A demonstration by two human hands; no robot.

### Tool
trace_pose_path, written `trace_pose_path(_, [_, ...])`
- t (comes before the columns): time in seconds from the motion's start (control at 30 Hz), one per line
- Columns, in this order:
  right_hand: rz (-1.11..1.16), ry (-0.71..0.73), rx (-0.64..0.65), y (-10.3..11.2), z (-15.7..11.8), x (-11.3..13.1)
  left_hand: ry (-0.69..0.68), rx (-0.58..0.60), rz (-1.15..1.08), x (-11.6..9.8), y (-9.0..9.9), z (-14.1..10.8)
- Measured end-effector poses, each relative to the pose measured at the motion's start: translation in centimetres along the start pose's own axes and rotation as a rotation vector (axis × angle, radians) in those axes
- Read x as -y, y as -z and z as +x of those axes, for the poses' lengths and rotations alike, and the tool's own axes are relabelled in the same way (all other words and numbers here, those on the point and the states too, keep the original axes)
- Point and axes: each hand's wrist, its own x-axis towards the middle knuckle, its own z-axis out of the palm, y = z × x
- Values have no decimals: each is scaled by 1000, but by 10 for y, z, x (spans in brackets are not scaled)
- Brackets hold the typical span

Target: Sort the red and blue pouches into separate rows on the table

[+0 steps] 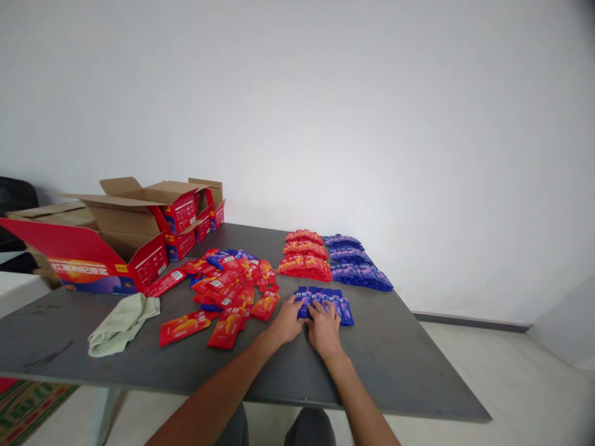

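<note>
From far off, I look down at a big pale wall (297,111) behind a dark gray surface (395,365). On the left side sit open boxes (93,269), red and blue outside and brown inside. The nearest one is the biggest, with its flaps up.

Next to the boxes is a messy heap (227,285) of flat packets. Most are red and some are blue. A pale green cloth (123,322) lies crumpled in front of the near box.

Farther back, near the wall, I see three blue bunches (353,266) of packets, one behind another. Three red bunches (304,260) lie just to their left in the same way.

In front of those bunches is a small row of blue packets (346,310), side by side and flat on the surface. My left hand (286,319) touches the left end of the row, but I cannot tell if it is gripping. My right hand (324,328) has its fingers a bit apart, with the tips on the near part of the row.
</note>
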Motion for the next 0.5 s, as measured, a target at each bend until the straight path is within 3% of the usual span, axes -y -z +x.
trace_pose_path(0.13, [-6, 7, 25, -4, -1, -10, 21, 63, 168, -3, -1, -3])
trace_pose_path(0.33, [47, -10, 132, -8, -1, -24, -81, 70, 173, -4, 2, -3])
trace_pose_path(0.5, [41, -16, 185, -4, 0, -34, -101, 49, 207, -10, -7, 0])
